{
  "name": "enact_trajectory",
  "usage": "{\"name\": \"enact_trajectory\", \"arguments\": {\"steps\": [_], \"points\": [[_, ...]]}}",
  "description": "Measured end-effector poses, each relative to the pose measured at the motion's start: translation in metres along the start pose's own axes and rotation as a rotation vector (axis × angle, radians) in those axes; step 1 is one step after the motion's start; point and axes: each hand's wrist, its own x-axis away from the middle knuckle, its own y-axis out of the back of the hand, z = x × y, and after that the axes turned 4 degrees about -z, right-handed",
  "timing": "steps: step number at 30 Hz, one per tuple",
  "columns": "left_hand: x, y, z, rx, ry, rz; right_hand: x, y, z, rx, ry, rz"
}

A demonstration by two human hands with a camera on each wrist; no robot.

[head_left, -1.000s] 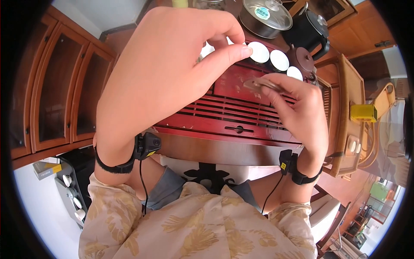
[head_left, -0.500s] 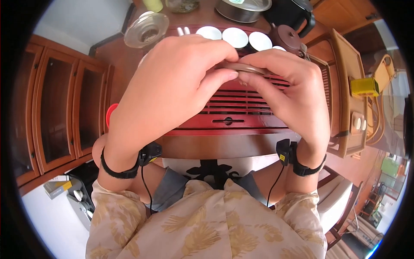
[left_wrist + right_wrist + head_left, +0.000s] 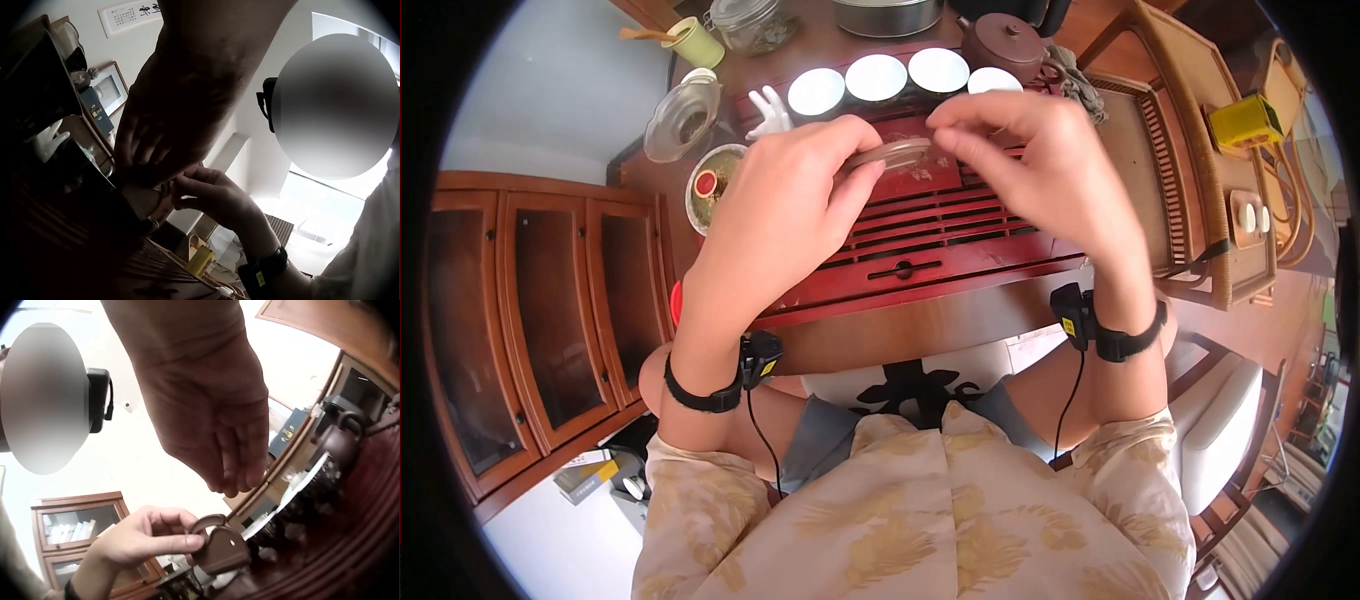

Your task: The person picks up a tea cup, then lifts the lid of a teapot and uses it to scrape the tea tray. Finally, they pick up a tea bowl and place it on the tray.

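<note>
Over the red slatted tray (image 3: 900, 285), my left hand (image 3: 785, 200) pinches a thin brown flat piece (image 3: 895, 153) between thumb and fingers. The right wrist view shows this brown piece (image 3: 222, 551) with a rounded outline and a small pale mark, gripped at one edge by the left hand (image 3: 150, 537). Beside its other end is my right hand (image 3: 1050, 165), fingers bent loosely and thumb near them; in the right wrist view the fingertips of the right hand (image 3: 209, 406) are apart from the piece.
White cups (image 3: 876, 78) line the tray's far side, near a brown teapot (image 3: 1003, 45). At left stand a white hand-shaped figure (image 3: 771, 112), a glass bowl (image 3: 683, 115) and a bowl with a red-topped item (image 3: 706, 183). A wicker-edged shelf (image 3: 1135, 150) is at right.
The brown piece has passed from my right hand, through both hands, to my left. My right hand has let go of it. The head view has shifted, showing more of the table's left side.
</note>
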Motion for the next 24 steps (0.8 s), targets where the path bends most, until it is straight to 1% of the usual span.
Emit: {"name": "enact_trajectory", "arguments": {"steps": [2, 4, 7, 10, 11, 14, 15, 16, 17, 18, 19, 22, 23, 24], "points": [[-0.001, -0.003, 0.004, 0.026, 0.026, 0.033, 0.009, -0.01, -0.007, -0.055, 0.03, 0.038], [-0.002, -0.008, 0.007, 0.033, 0.016, 0.047, 0.01, -0.015, -0.008, -0.001, 0.063, 0.089], [-0.004, -0.011, 0.004, 0.049, 0.01, 0.05, 0.013, -0.029, -0.01, 0.024, 0.156, -0.009], [-0.005, -0.008, 0.0, 0.098, 0.061, 0.053, 0.012, -0.024, -0.008, 0.107, 0.127, 0.047], [-0.005, -0.004, -0.001, 0.121, 0.086, 0.054, 0.011, -0.023, -0.006, 0.091, 0.091, 0.045], [-0.004, 0.013, -0.003, 0.135, 0.077, -0.101, 0.009, -0.02, 0.0, 0.071, 0.014, 0.043], [-0.005, 0.024, -0.009, 0.127, 0.126, -0.133, 0.009, -0.02, -0.001, 0.081, 0.002, 0.036], [-0.004, 0.034, -0.011, 0.118, 0.129, -0.179, 0.009, -0.021, 0.0, 0.092, -0.009, 0.031], [-0.004, 0.045, -0.016, 0.136, 0.181, -0.211, 0.009, -0.025, 0.001, 0.027, 0.001, -0.029], [-0.003, 0.054, -0.019, 0.155, 0.233, -0.245, 0.008, -0.025, 0.005, 0.047, 0.007, -0.019], [0.0, 0.062, -0.016, 0.112, 0.17, -0.29, 0.005, -0.024, 0.009, 0.068, 0.017, -0.009], [0.008, 0.085, -0.017, 0.129, 0.166, -0.379, -0.012, -0.03, 0.016, 0.107, 0.045, 0.02], [0.01, 0.088, -0.02, 0.132, 0.187, -0.445, -0.018, -0.034, 0.022, 0.116, 0.042, 0.03], [0.012, 0.093, -0.021, 0.137, 0.2, -0.457, -0.024, -0.038, 0.026, 0.126, 0.038, 0.038]]}}
